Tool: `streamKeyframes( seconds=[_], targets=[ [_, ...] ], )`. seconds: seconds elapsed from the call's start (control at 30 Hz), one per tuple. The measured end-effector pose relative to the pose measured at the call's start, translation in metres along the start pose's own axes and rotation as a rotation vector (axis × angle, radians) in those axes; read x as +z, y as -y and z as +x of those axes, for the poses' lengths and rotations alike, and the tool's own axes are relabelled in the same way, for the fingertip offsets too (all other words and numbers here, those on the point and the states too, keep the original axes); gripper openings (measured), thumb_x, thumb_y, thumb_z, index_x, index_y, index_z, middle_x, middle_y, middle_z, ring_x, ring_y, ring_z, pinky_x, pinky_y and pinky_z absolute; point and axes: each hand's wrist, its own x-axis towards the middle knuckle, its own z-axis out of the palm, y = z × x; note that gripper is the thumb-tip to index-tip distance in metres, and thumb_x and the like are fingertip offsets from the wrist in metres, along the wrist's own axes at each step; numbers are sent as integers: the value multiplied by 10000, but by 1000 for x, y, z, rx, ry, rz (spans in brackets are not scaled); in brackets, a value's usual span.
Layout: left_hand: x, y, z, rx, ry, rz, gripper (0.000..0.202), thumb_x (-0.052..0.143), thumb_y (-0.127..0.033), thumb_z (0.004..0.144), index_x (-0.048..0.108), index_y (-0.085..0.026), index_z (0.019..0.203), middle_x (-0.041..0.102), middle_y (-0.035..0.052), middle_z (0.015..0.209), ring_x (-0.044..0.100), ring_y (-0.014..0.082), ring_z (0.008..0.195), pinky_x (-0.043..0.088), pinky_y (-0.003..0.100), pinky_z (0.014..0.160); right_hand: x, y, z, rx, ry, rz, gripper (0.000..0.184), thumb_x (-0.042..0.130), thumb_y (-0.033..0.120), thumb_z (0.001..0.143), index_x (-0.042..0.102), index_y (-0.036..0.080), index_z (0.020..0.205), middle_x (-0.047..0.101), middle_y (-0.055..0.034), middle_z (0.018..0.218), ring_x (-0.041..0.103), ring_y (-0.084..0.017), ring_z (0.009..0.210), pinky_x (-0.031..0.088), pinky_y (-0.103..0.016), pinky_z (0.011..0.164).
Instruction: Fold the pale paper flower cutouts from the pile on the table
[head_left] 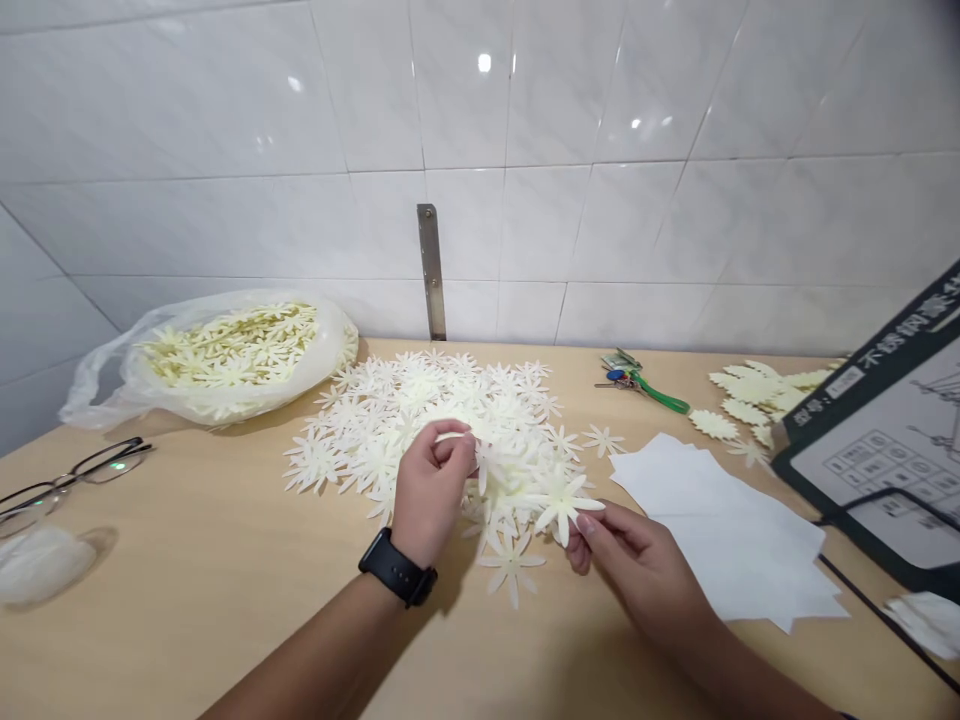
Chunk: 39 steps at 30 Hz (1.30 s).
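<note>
My right hand pinches a cream flower-shaped cutout by one petal, between thumb and forefinger. Closed in a pinch, my left hand wears a black watch at the wrist and grips a thin, pale flower cutout, seen partly edge-on past the fingertips. Beyond both hands spreads a heap of white and cream flower cutouts on the wooden table. A single flower cutout lies flat between my wrists, on the near side of the heap.
A clear plastic bag full of cutouts lies at back left, with eyeglasses nearer. Keys with a green strap, white sheets, scalloped cutouts and a dark printed box are at right. A tiled wall closes the back.
</note>
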Motion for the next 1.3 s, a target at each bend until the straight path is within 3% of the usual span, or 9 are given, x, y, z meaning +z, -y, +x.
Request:
streamKeyframes(
  seconds=[0.07, 0.17, 0.27, 0.33, 0.4, 0.53, 0.73, 1.17, 1.3],
  targets=[
    [-11, 0, 11, 135, -102, 104, 326, 601, -318, 835, 526, -188, 1124, 655, 29, 836, 630, 165, 818, 516, 329, 803, -2, -2, 1, -9, 20, -12, 359, 549, 488, 893, 655, 182, 738, 617, -47, 676, 587, -185, 645, 508, -299, 602],
    [-17, 0, 14, 488, -262, 412, 390, 617, -230, 820, 545, -205, 1202, 549, 121, 1303, 473, 252, 1253, 388, 430, 1036, -2, -3, 3, -20, 53, -8, 377, 515, 493, 913, 651, 183, 746, 615, -48, 684, 584, -190, 653, 506, -306, 613],
    [-7, 0, -3, 698, -47, 515, 177, 542, -164, 870, 655, -196, 1004, 662, 92, 1088, 576, 212, 1080, 448, 362, 952, 0, -2, 4, -18, 57, -7, 396, 498, 507, 917, 641, 183, 740, 608, -43, 671, 582, -189, 643, 501, -303, 610],
    [6, 3, -20, 619, 186, 451, 176, 506, -162, 898, 671, -193, 951, 700, 63, 906, 627, 169, 850, 500, 301, 793, 1, 1, 5, -24, 47, -27, 401, 500, 513, 912, 624, 188, 713, 597, -34, 644, 577, -187, 633, 495, -300, 612],
    [19, 5, -35, 513, 316, 412, 149, 547, -210, 890, 694, -197, 913, 708, 57, 867, 629, 171, 803, 500, 301, 760, 2, 3, 5, -44, 34, -46, 409, 504, 516, 907, 601, 196, 672, 585, -25, 618, 571, -182, 619, 490, -292, 609],
    [32, 6, -45, 306, 345, 277, 127, 626, -229, 835, 736, -208, 777, 726, 52, 857, 639, 197, 875, 487, 327, 835, 2, 8, 3, -82, 30, -35, 406, 533, 524, 881, 602, 205, 639, 592, -21, 606, 567, -176, 601, 487, -278, 583],
    [32, -1, -37, -169, 434, -71, 48, 710, -201, 702, 724, -155, 699, 701, 39, 690, 635, 165, 675, 499, 267, 656, -1, 4, 2, -57, 70, 35, 360, 619, 500, 826, 641, 188, 647, 609, -26, 600, 575, -174, 598, 495, -290, 593],
    [26, 2, -32, -159, 510, -110, 199, 648, -289, 797, 709, -126, 699, 657, 37, 635, 566, 126, 620, 453, 245, 628, 0, 7, -1, -75, 93, 22, 288, 575, 412, 886, 663, 185, 733, 642, -32, 677, 596, -167, 653, 504, -277, 636],
    [24, 4, -36, -29, 512, 22, 182, 692, -259, 764, 720, -160, 913, 729, 50, 807, 652, 161, 750, 501, 256, 718, -1, 10, -2, -64, 73, -32, 294, 556, 393, 896, 623, 194, 691, 613, -18, 651, 580, -163, 646, 494, -264, 628]
  ],
)
